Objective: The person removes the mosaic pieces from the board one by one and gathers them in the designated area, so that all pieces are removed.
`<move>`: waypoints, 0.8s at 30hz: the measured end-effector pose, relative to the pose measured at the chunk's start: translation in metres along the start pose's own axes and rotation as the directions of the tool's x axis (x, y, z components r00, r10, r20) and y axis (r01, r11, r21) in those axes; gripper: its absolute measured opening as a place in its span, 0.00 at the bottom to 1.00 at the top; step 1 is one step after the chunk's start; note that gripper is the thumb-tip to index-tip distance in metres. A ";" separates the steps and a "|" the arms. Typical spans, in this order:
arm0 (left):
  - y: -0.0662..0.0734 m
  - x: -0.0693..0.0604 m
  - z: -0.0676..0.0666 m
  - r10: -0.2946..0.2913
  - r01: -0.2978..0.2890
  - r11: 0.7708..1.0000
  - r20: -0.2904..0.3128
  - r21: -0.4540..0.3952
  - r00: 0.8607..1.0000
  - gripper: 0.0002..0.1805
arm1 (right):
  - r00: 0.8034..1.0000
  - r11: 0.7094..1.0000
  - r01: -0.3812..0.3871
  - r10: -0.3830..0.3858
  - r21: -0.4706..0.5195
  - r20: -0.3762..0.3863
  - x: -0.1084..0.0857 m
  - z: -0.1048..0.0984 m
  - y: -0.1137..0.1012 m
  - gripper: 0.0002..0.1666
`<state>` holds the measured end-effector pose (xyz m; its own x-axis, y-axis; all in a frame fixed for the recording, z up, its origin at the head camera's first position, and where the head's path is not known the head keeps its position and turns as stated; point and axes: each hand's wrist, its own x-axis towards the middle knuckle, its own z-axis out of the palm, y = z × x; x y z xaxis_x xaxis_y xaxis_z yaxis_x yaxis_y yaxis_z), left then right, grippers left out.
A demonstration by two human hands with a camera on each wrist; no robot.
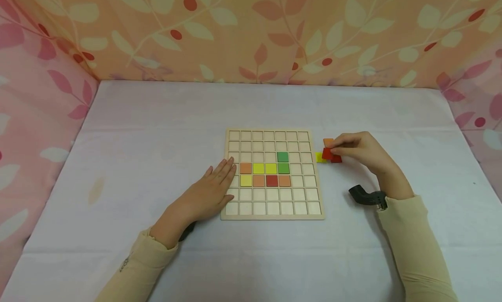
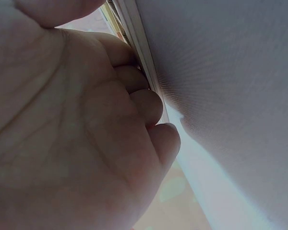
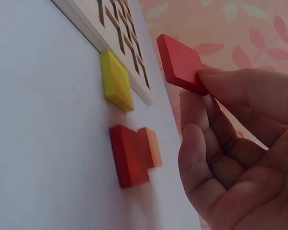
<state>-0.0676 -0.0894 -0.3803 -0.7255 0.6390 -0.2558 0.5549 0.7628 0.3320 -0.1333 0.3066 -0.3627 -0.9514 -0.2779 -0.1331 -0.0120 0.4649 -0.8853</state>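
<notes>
A wooden grid board (image 1: 272,203) lies on the white cloth, with several green, yellow, orange and red square tiles set in its middle cells. My left hand (image 1: 208,191) rests on the board's left edge with its fingers straight; the left wrist view shows the palm and the fingertips at the board's side. Between thumb and fingers my right hand (image 1: 364,151) pinches a red tile (image 3: 182,62), raised above the cloth right of the board. Below it lie a yellow tile (image 3: 116,81), another red tile (image 3: 128,155) and an orange tile (image 3: 152,146).
The white cloth (image 1: 157,119) spreads around the board on all sides. Behind it stands an orange leaf-patterned curtain (image 1: 243,32), with pink patterned fabric (image 1: 35,97) at the left and right. A black device (image 1: 366,195) is strapped at the right wrist.
</notes>
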 end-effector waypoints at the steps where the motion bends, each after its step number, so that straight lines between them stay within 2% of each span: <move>1: 0.000 0.000 0.000 0.000 0.000 1.000 0.001 0.000 1.000 0.38 | 1.000 1.000 0.004 -0.004 0.001 0.004 -0.001 -0.002 0.001 0.11; 13: 0.000 0.000 -0.001 0.009 -0.009 1.000 -0.004 -0.004 1.000 0.38 | 1.000 1.000 0.003 -0.003 -0.015 0.030 -0.003 -0.018 0.013 0.12; 20: -0.001 0.000 0.000 0.006 -0.006 1.000 -0.002 -0.009 1.000 0.37 | 0.999 0.999 -0.031 0.031 -0.026 0.022 -0.005 -0.025 0.018 0.12; 24: -0.001 0.000 0.000 0.003 -0.003 1.000 -0.001 -0.010 1.000 0.37 | 0.999 1.000 -0.026 0.026 -0.017 0.024 -0.005 -0.029 0.021 0.12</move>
<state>-0.0679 -0.0900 -0.3805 -0.7243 0.6411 -0.2538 0.5530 0.7600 0.3415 -0.1375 0.3421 -0.3678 -0.9439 -0.2853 -0.1665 0.0071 0.4865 -0.8736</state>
